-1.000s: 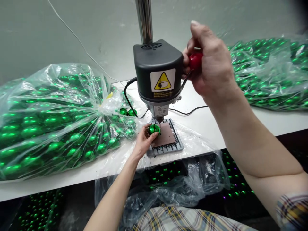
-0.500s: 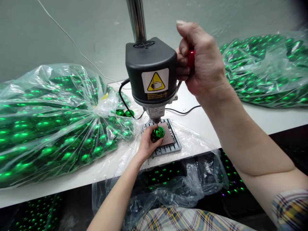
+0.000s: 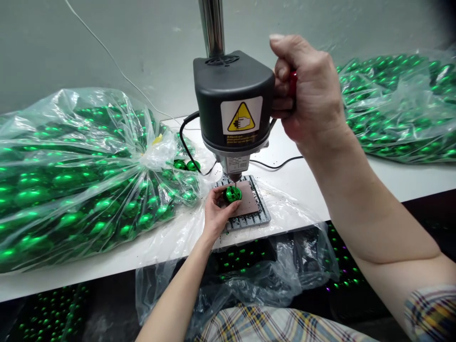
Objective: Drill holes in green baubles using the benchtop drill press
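Note:
My left hand [image 3: 218,211] pinches a shiny green ball [image 3: 233,194] between thumb and fingers. The ball rests on a brownish pad [image 3: 249,203] on the slotted metal base [image 3: 261,219] of a bench drill [image 3: 233,99]. Right above the ball hangs the thin drill bit [image 3: 235,184]; whether its tip touches the ball I cannot tell. Wrapped round the drill's red-knobbed lever [image 3: 293,84] is my right hand [image 3: 309,85], closed, to the right of the black motor housing. Dark shavings lie scattered over the base.
Large clear bags of green balls lie on the left [image 3: 71,190] and the right [image 3: 399,114] of the white table [image 3: 302,190]. Two loose green balls [image 3: 187,165] sit behind the left bag's knot. Plastic sheeting [image 3: 285,275] hangs over the front edge. A black cable [image 3: 281,164] crosses behind.
The view has shifted slightly, so the drill appears further right. More of the bit shows above the ball, and my left hand has turned the ball a little. My right hand keeps its grip.

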`<state>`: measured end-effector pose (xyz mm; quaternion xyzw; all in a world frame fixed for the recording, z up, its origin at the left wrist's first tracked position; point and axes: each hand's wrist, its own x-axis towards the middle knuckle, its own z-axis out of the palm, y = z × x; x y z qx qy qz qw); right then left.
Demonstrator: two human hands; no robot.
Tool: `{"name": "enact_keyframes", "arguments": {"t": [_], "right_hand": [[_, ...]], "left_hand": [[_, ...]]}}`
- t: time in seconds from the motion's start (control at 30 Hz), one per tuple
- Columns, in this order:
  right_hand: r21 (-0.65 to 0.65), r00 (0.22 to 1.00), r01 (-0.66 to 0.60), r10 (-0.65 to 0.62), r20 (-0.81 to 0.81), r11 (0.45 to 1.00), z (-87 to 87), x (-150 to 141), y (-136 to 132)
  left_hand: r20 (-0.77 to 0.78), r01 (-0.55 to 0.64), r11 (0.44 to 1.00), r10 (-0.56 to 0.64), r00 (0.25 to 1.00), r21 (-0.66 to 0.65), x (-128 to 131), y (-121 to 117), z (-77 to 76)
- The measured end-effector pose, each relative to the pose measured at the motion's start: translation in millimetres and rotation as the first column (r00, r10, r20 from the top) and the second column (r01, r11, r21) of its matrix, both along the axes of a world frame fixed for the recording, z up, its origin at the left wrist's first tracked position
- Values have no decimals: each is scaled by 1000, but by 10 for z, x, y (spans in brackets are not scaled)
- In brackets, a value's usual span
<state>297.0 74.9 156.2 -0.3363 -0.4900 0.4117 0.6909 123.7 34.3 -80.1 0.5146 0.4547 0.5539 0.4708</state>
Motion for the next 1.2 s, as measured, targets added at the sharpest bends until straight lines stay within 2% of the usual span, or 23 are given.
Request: {"name": "enact_keyframes", "arguments": {"t": [0.1, 0.23, 0.47, 0.57, 0.67, 0.97, 1.03, 1.2], "right_hand": [[7, 1000, 21, -21, 13, 1000, -1, -10, -8], [-9, 999, 30, -30, 27, 999, -9, -3, 2], [-16, 1000, 23, -23, -18, 1000, 19, -1, -7], [-4, 999, 17, -18, -35, 1000, 20, -9, -27], [-7, 999, 25, -25, -22, 1000, 8, -3, -31], [25, 999, 21, -20, -46, 999, -12, 0, -15], [57, 997, 42, -38, -68, 998, -40, -26, -69], [247, 990, 115, -89, -113, 962, -187, -81, -264]], "left_hand": [[-15, 86, 996, -86, 996, -27, -36, 18, 62], [-55, 176, 984, -174, 983, 36, -83, -9, 117], [-201, 183, 976, -157, 967, 121, -51, 3, -57], [-192, 166, 975, -137, 972, 149, -23, 36, -115], [-170, 146, 974, -117, 978, 173, -20, 44, -121], [-210, 193, 953, -145, 967, 232, -74, 56, -157], [-209, 196, 952, -148, 967, 234, -74, 60, -169], [-210, 196, 949, -145, 967, 247, -71, 64, -190]]}}
